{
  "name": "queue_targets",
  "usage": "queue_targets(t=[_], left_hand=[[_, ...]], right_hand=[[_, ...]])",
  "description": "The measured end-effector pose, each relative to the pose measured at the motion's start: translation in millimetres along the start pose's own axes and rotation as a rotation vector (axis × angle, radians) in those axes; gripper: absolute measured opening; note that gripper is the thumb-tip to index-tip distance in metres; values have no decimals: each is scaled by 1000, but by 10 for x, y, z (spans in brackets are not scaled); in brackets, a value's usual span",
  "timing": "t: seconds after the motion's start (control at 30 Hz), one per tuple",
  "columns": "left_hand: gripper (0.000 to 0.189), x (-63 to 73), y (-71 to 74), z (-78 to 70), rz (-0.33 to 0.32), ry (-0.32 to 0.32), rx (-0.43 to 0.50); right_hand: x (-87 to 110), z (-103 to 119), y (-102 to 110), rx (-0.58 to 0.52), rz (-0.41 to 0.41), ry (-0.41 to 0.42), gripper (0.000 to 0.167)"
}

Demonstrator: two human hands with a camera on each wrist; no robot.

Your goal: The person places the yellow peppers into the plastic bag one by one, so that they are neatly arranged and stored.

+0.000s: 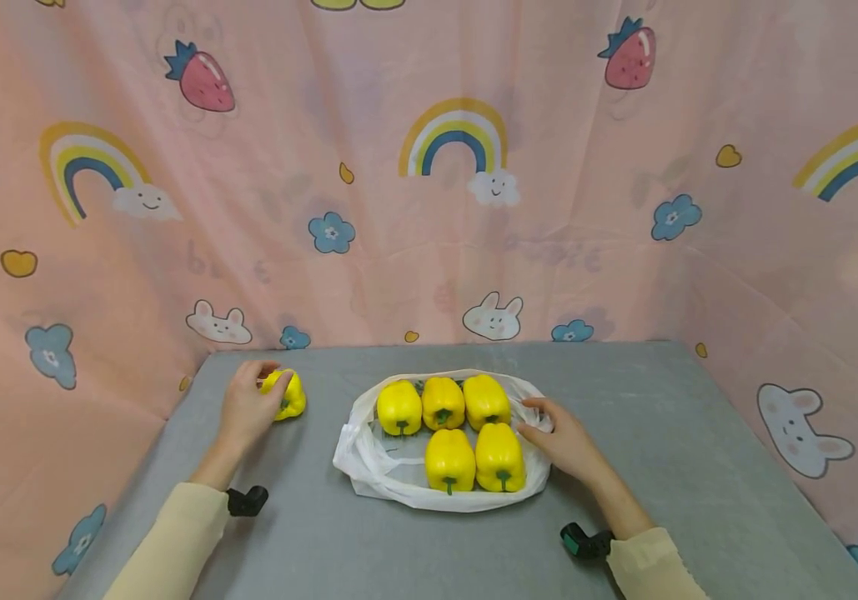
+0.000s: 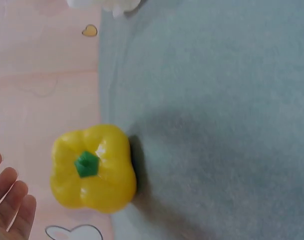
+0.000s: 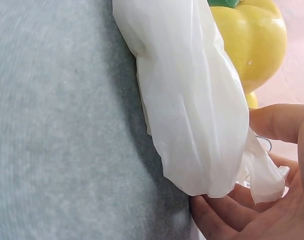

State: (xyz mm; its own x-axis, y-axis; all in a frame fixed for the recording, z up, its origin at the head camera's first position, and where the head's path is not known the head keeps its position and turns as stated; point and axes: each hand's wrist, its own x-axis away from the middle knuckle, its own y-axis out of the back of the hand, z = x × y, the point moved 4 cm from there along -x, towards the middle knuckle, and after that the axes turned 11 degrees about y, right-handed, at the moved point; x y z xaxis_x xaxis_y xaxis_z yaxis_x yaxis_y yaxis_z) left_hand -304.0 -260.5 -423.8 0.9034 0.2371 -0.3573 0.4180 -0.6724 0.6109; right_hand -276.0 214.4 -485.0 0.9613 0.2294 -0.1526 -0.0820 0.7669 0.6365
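A yellow bell pepper (image 1: 294,400) with a green stem stands on the grey table at the left. My left hand (image 1: 250,402) is beside it; in the left wrist view the fingers (image 2: 9,200) are spread loosely, with a gap to the pepper (image 2: 94,168). Near the middle lies a white plastic bag (image 1: 368,475), its mouth wide. Several yellow bell peppers (image 1: 449,458) sit in it in two rows. My right hand (image 1: 565,440) holds the bag's right rim, thumb (image 3: 276,122) on the inner side and fingers outside, around the white plastic (image 3: 191,110).
The grey table (image 1: 308,533) runs back to a pink patterned curtain (image 1: 429,275), which also hangs along both sides. A black device is strapped on each wrist.
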Motion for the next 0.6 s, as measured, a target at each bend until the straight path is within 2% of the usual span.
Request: queue_targets(t=[0.17,0.6], left_hand=[[35,-40,-10,103,22,56,-34],[51,-65,-87,298,150,215,-78]], right_hand=[[9,8,4,-4,0,3,53],[19,46,6,10,7,24,52]])
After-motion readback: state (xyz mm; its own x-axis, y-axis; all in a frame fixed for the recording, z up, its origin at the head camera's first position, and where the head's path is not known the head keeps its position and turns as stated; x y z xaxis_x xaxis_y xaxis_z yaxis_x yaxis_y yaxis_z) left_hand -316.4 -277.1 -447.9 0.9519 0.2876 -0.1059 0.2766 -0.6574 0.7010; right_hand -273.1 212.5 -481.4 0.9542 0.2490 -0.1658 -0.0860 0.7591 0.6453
